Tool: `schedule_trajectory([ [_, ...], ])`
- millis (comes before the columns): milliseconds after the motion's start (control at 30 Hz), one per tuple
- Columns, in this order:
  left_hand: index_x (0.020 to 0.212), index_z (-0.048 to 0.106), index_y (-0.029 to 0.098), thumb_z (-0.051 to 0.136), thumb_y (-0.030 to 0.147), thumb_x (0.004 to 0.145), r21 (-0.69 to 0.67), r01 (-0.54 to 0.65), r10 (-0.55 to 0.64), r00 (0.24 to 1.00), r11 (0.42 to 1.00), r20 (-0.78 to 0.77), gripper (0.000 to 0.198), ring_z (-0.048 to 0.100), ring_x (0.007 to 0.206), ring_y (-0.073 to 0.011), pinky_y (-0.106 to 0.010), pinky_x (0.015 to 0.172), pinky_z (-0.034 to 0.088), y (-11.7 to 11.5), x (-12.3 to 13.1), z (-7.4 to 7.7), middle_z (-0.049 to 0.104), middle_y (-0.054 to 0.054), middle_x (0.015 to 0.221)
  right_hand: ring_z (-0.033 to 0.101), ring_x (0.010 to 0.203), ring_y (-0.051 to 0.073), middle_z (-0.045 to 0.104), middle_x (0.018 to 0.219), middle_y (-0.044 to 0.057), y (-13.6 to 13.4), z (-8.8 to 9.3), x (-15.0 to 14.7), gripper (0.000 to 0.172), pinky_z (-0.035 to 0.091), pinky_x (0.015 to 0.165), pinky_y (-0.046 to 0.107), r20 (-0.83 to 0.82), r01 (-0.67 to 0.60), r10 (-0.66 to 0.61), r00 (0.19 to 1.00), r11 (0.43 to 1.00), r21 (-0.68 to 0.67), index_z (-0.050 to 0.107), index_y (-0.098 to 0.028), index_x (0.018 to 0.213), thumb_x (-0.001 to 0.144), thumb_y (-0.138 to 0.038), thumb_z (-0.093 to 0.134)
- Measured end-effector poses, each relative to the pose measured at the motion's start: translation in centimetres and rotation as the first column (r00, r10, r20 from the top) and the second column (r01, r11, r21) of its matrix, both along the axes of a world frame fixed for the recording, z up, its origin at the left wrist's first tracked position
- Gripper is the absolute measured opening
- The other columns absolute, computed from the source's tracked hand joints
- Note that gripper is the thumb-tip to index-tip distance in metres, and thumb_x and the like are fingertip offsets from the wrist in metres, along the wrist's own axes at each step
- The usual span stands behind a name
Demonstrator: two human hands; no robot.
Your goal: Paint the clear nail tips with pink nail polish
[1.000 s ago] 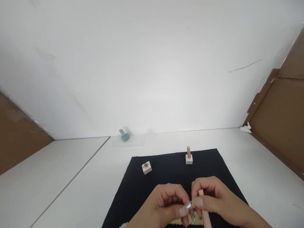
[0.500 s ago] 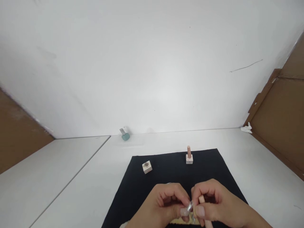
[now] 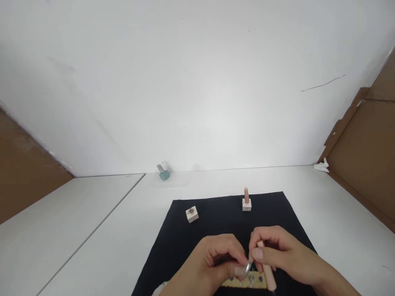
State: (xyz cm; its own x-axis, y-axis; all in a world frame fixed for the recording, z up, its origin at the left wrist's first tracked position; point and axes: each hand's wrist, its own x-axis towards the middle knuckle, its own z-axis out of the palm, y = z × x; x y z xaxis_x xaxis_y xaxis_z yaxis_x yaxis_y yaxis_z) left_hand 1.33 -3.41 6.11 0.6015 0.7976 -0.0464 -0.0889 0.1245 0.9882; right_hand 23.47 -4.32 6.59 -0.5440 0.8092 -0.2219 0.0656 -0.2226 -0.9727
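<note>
Near the bottom centre, my left hand [image 3: 212, 263] pinches a small shiny clear piece [image 3: 247, 269] between thumb and fingertips. My right hand [image 3: 280, 250] is closed around a pale pink brush cap [image 3: 267, 269], which slants down with a dark tip at its lower end. Its fingertips are close to the clear piece; whether they touch it I cannot tell. Below the hands lies a yellowish strip [image 3: 258, 279] bearing clear pieces and dark spots. A square whitish bottle without a cap [image 3: 191, 214] sits on the black cloth [image 3: 216, 213].
A square bottle with a pink cap [image 3: 246, 201] stands at the cloth's back right. A teal bottle with a grey cap [image 3: 164, 172] leans by the white wall [image 3: 197, 90]. Something white and crumpled [image 3: 321, 165] lies near the brown cardboard [image 3: 364, 152] at the right.
The right hand has shifted slightly up, and the pink brush cap shows more fully. More of the yellowish strip shows below the hands. The left hand still holds the clear piece.
</note>
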Motion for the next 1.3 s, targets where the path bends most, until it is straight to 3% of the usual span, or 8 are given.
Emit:
schedule_trajectory([
  [367, 0.073, 0.085, 0.021, 0.084, 0.024, 0.077, 0.032, -0.013, 0.014, 0.999, 0.999, -0.045, 0.006, 0.065, 0.072, -0.0157, -0.026, 0.071, 0.05, -0.1, 0.3, 0.0, 0.071, -0.002, 0.076, 0.045, 0.054, 0.007, 0.06, 0.063, -0.003, 0.2, -0.9, -0.2, 0.036, 0.031, 0.054, 0.02, -0.029, -0.024, 0.021, 0.999, 0.995, -0.101, 0.065, -0.015, 0.077, 0.084, -0.048, 0.076],
  [500, 0.071, 0.081, 0.018, 0.088, 0.027, 0.073, -0.074, -0.079, 0.082, 0.996, 0.994, 0.028, 0.011, 0.064, 0.068, -0.0151, -0.026, 0.068, 0.051, -0.1, 0.3, 0.0, 0.07, -0.002, 0.075, 0.048, 0.059, 0.009, 0.06, 0.069, -0.003, 0.7, -0.1, 0.2, 0.036, 0.038, 0.059, 0.021, -0.008, 0.198, -0.198, 0.98, 0.979, -0.044, 0.066, -0.016, 0.082, 0.092, -0.051, 0.07],
  [600, 0.07, 0.078, 0.017, 0.088, 0.025, 0.07, -0.12, -0.153, 0.159, 0.986, 0.981, 0.042, 0.013, 0.064, 0.065, -0.0137, -0.026, 0.068, 0.051, 0.1, 0.5, -0.2, 0.07, 0.0, 0.073, 0.058, 0.069, 0.012, 0.065, 0.081, 0.0, 0.7, 0.2, 0.7, 0.038, 0.047, 0.069, 0.025, -0.045, 0.404, -0.401, 0.915, 0.908, 0.115, 0.07, -0.02, 0.094, 0.095, -0.057, 0.065],
  [733, 0.072, 0.076, 0.017, 0.086, 0.025, 0.07, -0.103, -0.262, 0.263, 0.965, 0.96, -0.003, 0.013, 0.066, 0.067, -0.0154, -0.028, 0.071, 0.053, 0.1, 1.0, -0.8, 0.072, 0.0, 0.071, 0.065, 0.075, 0.015, 0.067, 0.087, 0.0, -0.5, -0.3, 0.3, 0.028, 0.053, 0.073, 0.025, -0.129, 0.569, -0.566, 0.814, 0.731, 0.378, 0.071, -0.025, 0.097, 0.098, -0.052, 0.063],
  [900, 0.069, 0.076, 0.017, 0.08, 0.022, 0.073, -0.01, -0.296, 0.295, 0.954, 0.955, -0.057, 0.007, 0.066, 0.069, -0.0176, -0.029, 0.07, 0.052, -0.2, 1.7, -1.1, 0.072, -0.001, 0.071, 0.066, 0.075, 0.015, 0.066, 0.085, 0.001, -2.0, -0.8, -1.2, 0.017, 0.053, 0.065, 0.022, -0.141, 0.441, -0.502, 0.853, 0.551, 0.708, 0.07, -0.027, 0.093, 0.102, -0.036, 0.06],
  [1067, 0.069, 0.076, 0.018, 0.078, 0.021, 0.072, -0.053, -0.257, 0.255, 0.966, 0.965, -0.038, 0.005, 0.065, 0.069, -0.0181, -0.032, 0.071, 0.054, -0.3, 1.7, -1.4, 0.072, -0.002, 0.073, 0.068, 0.074, 0.014, 0.07, 0.083, -0.001, -1.6, -1.1, -0.9, 0.011, 0.053, 0.066, 0.02, -0.083, 0.52, -0.679, 0.73, 0.472, 0.712, 0.066, -0.028, 0.097, 0.103, -0.034, 0.059],
  [1233, 0.069, 0.076, 0.017, 0.079, 0.02, 0.071, -0.071, -0.245, 0.242, 0.969, 0.967, -0.047, 0.005, 0.065, 0.069, -0.0178, -0.031, 0.071, 0.053, -0.4, 1.6, -1.3, 0.071, -0.001, 0.072, 0.064, 0.067, 0.013, 0.066, 0.078, -0.001, -1.5, -0.4, -0.6, 0.017, 0.052, 0.061, 0.021, -0.054, 0.431, -0.555, 0.83, 0.577, 0.694, 0.066, -0.026, 0.091, 0.102, -0.037, 0.06],
  [1300, 0.069, 0.076, 0.017, 0.078, 0.02, 0.071, -0.097, -0.227, 0.224, 0.974, 0.969, -0.038, 0.004, 0.065, 0.068, -0.0172, -0.031, 0.07, 0.053, -0.5, 1.6, -1.2, 0.071, -0.001, 0.071, 0.063, 0.065, 0.013, 0.065, 0.077, -0.002, -1.5, -0.3, -0.6, 0.016, 0.051, 0.06, 0.021, -0.05, 0.398, -0.532, 0.845, 0.564, 0.723, 0.067, -0.026, 0.09, 0.101, -0.035, 0.062],
])
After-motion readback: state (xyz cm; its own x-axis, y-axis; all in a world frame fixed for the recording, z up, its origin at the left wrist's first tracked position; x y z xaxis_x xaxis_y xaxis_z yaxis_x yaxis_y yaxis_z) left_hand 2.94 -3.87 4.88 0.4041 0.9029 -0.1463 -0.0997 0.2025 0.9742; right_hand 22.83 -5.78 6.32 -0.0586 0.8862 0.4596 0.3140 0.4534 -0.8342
